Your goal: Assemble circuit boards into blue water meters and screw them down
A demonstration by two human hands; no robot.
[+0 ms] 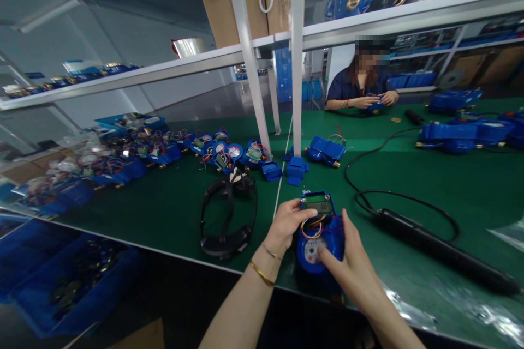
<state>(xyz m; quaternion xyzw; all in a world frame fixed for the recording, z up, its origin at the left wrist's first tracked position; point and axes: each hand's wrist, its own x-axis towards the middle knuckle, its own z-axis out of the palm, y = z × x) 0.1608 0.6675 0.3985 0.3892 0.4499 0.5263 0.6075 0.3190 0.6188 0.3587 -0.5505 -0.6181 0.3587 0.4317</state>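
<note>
At the bench's front edge a blue water meter (306, 255) sits between my two hands, its round dial facing up. Its upper housing is uncovered and shows a green circuit board with a small LCD screen (318, 206); yellow, white and red wires (313, 227) loop out below the board. My left hand (287, 222) grips the board end, thumb at the screen's lower edge. Against the right side of the meter lies my right hand (347, 253), its thumb over the dial and its fingers along the body. A bangle and a bracelet are on my left wrist.
A black head strap (229, 245) lies left of my hands. Rightward are a black electric screwdriver (446, 251) and its cable. Blue plastic covers (297, 169) and several meters (221, 155) stand beyond, near shelf posts (297, 65). Across the bench, a co-worker (362, 82) handles another meter.
</note>
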